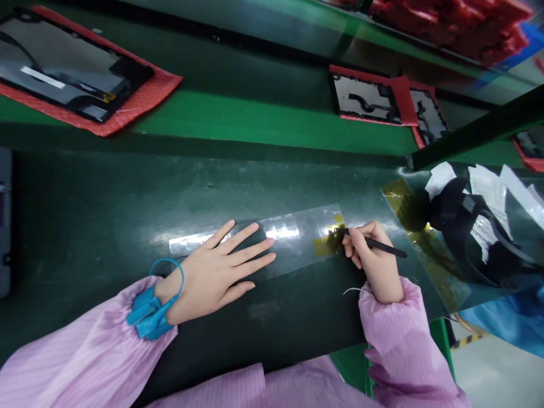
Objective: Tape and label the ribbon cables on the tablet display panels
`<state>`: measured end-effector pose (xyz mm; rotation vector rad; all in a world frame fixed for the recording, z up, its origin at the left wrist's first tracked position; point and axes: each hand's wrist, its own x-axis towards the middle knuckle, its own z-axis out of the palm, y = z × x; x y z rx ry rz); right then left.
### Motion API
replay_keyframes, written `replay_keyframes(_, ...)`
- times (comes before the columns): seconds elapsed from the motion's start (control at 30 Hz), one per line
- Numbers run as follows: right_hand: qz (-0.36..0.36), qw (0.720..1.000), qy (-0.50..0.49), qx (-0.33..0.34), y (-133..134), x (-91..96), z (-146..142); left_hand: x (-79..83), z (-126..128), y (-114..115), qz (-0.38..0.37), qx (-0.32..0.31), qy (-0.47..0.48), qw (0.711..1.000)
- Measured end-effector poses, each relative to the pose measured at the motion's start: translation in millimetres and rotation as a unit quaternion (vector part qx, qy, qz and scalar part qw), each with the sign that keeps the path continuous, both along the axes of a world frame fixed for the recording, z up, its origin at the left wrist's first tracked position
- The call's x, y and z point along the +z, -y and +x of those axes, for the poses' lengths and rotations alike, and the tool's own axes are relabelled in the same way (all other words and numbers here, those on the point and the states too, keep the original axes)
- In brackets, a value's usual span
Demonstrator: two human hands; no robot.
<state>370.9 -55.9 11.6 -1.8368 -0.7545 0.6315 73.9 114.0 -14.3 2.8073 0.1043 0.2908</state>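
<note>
A clear plastic sheet (293,241) lies on the dark green mat. My left hand (221,266) rests flat across it with fingers spread, and a blue wrist strap (153,311) circles that wrist. At the sheet's right end sit pieces of yellow film tape (322,246). In my right hand (373,255) is a pair of black tweezers (385,245), pinched between thumb and fingers. The tip points left and reaches the yellow pieces. Whether it grips one of them I cannot tell.
Screen panels on red bubble wrap lie on the green shelf, at left (72,68) and right (365,99). On the right, a yellow tape strip (425,243) lies beside a heap of black film and white paper scraps (488,187). A dark case (5,221) borders the left.
</note>
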Motion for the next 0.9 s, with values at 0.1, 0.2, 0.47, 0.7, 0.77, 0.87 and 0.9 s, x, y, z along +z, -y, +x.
replay_keyframes(0.1, 0.012, 1.000, -0.025, -0.006, 3, -4.6, 3, -1.1, 0, 0, 0.005, 0.000, 0.002, 1.000)
replay_keyframes(0.2, 0.077, 0.996, -0.043, 0.015, 7, -7.0, 5, -2.3, 0, 0, 0.014, -0.001, 0.003, 1.000)
replay_keyframes(0.47, 0.134, 0.961, 0.235, 0.052, -68, 23.8, 56, 0.8, -1, 0, 0.039, 0.002, 0.013, 0.999)
replay_keyframes(0.7, -0.153, 0.830, 0.536, 0.038, -183, 18.4, 171, -3.3, -7, 5, 0.023, 0.015, 0.027, 0.999)
replay_keyframes(0.77, -0.171, 0.817, 0.550, 0.025, -202, 15.7, 182, -3.3, -8, 7, 0.010, 0.028, 0.023, 0.999)
replay_keyframes(0.87, -0.184, 0.805, 0.564, 0.020, -220, 11.4, 187, 0.4, -9, 8, -0.019, 0.028, -0.014, 0.999)
replay_keyframes(0.9, -0.187, 0.803, 0.566, 0.020, -225, 10.6, 188, 2.3, -10, 8, -0.032, 0.023, -0.024, 0.999)
